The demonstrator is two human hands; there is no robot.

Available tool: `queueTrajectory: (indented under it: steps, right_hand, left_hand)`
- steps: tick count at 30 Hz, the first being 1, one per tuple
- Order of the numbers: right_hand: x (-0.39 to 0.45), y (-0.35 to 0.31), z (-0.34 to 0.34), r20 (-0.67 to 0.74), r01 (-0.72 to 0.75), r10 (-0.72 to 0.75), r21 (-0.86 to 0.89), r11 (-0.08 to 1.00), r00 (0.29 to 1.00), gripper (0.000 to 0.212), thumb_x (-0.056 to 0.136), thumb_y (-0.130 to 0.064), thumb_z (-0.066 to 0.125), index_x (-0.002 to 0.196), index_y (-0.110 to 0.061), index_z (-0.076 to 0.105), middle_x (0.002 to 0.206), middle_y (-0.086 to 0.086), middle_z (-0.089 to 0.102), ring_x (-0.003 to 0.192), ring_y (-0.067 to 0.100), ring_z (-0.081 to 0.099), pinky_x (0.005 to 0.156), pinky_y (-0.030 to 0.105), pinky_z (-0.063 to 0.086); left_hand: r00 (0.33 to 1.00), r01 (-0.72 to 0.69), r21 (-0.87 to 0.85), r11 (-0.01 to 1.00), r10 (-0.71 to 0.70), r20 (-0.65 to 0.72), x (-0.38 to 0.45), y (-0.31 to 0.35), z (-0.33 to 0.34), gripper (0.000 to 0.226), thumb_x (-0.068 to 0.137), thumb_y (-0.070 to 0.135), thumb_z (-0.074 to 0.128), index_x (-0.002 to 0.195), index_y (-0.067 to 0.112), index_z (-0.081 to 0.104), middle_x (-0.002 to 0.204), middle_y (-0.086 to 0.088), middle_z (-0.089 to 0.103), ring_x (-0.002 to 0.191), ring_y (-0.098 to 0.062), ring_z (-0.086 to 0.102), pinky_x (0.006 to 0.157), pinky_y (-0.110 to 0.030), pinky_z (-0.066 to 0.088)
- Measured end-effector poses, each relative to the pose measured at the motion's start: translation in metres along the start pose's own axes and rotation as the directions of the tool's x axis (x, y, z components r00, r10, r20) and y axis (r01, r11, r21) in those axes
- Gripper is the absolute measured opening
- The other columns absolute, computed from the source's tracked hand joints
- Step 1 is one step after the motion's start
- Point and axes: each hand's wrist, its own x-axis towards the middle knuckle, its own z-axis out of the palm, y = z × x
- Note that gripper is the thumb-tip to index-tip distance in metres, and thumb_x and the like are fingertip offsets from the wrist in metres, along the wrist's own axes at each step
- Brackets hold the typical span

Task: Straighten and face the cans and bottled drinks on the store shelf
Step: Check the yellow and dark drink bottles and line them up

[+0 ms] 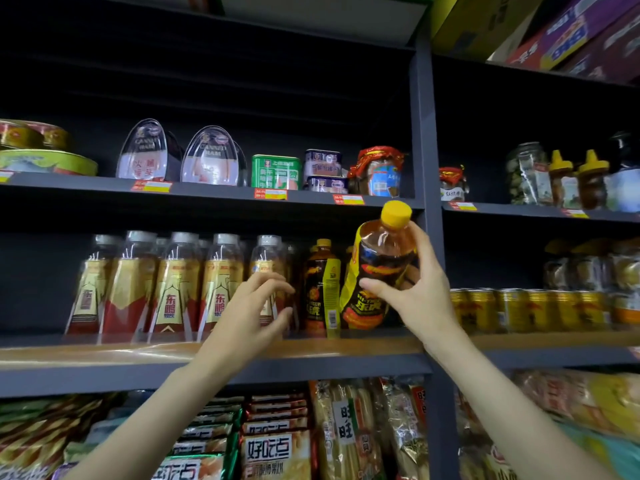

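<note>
My right hand [420, 292] grips a yellow-capped amber drink bottle [381, 268] with a black and yellow label, tilted left at the right end of the middle shelf [104, 351]. A second bottle of the same drink [320, 285] stands upright just left of it. My left hand [258, 306] hovers with fingers spread and loosely bent in front of the row of silver-capped gold and red bottles [173, 285], holding nothing. Gold cans [526, 308] line the shelf bay to the right.
A grey upright post [427, 133] divides the two bays. The upper shelf holds canned ham tins [211, 157], a green tin [275, 171] and jars [381, 171]. Snack packets [277, 441] fill the shelf below. Boxes [571, 32] sit on top at the right.
</note>
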Motion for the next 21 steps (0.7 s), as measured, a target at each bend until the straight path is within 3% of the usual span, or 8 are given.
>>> queueTrajectory:
  steps: [3, 5, 7, 9, 13, 17, 21]
  right_hand:
    - [0.002, 0.009, 0.002, -0.031, 0.096, -0.099, -0.092, 0.991, 0.995, 0.083, 0.071, -0.020, 0.081, 0.125, -0.052, 0.028, 0.127, -0.020, 0.043, 0.124, 0.006, 0.042, 0.105, 0.032, 0.039]
    - [0.010, 0.013, 0.004, -0.005, 0.121, -0.122, -0.131, 0.984, 0.992, 0.082, 0.072, -0.018, 0.080, 0.124, -0.052, 0.027, 0.122, -0.026, 0.039, 0.118, -0.002, 0.038, 0.097, 0.015, 0.035]
    - [0.024, 0.018, 0.008, 0.065, 0.115, -0.104, -0.216, 0.970, 0.993, 0.084, 0.075, -0.017, 0.079, 0.133, -0.046, 0.026, 0.124, -0.021, 0.037, 0.114, -0.006, 0.034, 0.087, 0.005, 0.028]
    - [0.039, 0.027, 0.013, 0.139, 0.078, -0.036, -0.311, 0.947, 0.990, 0.087, 0.076, -0.017, 0.078, 0.143, -0.035, 0.025, 0.130, -0.010, 0.039, 0.115, -0.001, 0.035, 0.092, 0.012, 0.028]
    - [0.059, 0.053, 0.026, 0.237, -0.007, 0.141, -0.489, 0.872, 0.961, 0.091, 0.073, -0.020, 0.079, 0.145, -0.032, 0.025, 0.135, 0.006, 0.044, 0.125, 0.026, 0.045, 0.100, 0.040, 0.038]
    - [0.072, 0.089, 0.040, 0.094, -0.258, 0.365, -0.550, 0.794, 0.926, 0.089, 0.076, -0.022, 0.078, 0.145, -0.031, 0.022, 0.132, 0.013, 0.046, 0.122, 0.034, 0.048, 0.098, 0.045, 0.041]
    - [0.085, 0.111, 0.036, -0.046, -0.411, 0.482, -0.595, 0.691, 0.875, 0.087, 0.082, -0.018, 0.073, 0.147, -0.020, 0.016, 0.140, 0.022, 0.037, 0.125, 0.039, 0.044, 0.097, 0.044, 0.041]
  left_hand:
    - [0.996, 0.068, 0.076, 0.995, -0.064, -0.055, 0.000, -0.013, 0.007, 0.024, 0.088, 0.018, 0.061, 0.111, 0.020, 0.058, 0.118, 0.013, 0.044, 0.117, -0.009, 0.044, 0.094, -0.020, 0.030]
    - [0.996, 0.081, 0.119, 0.990, -0.075, -0.055, 0.002, -0.021, 0.013, 0.025, 0.088, 0.021, 0.061, 0.113, 0.019, 0.058, 0.120, 0.008, 0.046, 0.118, -0.015, 0.046, 0.094, -0.024, 0.032]
    - [0.997, 0.064, 0.204, 0.977, -0.055, -0.052, 0.006, -0.026, 0.019, 0.030, 0.087, 0.034, 0.052, 0.113, 0.020, 0.060, 0.127, 0.000, 0.051, 0.123, -0.023, 0.045, 0.099, -0.036, 0.037]
    - [1.000, 0.019, 0.352, 0.936, -0.011, -0.025, 0.010, -0.032, 0.028, 0.044, 0.085, 0.045, 0.039, 0.115, 0.023, 0.062, 0.135, -0.003, 0.050, 0.132, -0.027, 0.036, 0.107, -0.049, 0.030]
    - [0.999, -0.053, 0.505, 0.861, 0.045, 0.028, 0.023, -0.038, 0.050, 0.046, 0.088, 0.044, 0.035, 0.121, 0.025, 0.060, 0.141, -0.004, 0.047, 0.138, -0.022, 0.021, 0.112, -0.045, 0.012]
    - [1.000, 0.024, 0.526, 0.850, -0.028, 0.000, 0.026, -0.044, 0.072, 0.047, 0.086, 0.039, 0.035, 0.118, 0.020, 0.063, 0.137, -0.005, 0.050, 0.138, -0.021, 0.022, 0.112, -0.044, 0.007]
    - [0.998, 0.048, 0.540, 0.840, -0.013, -0.069, 0.027, -0.050, 0.075, 0.048, 0.085, 0.035, 0.034, 0.119, 0.016, 0.062, 0.138, -0.005, 0.050, 0.137, -0.018, 0.024, 0.113, -0.043, 0.004]
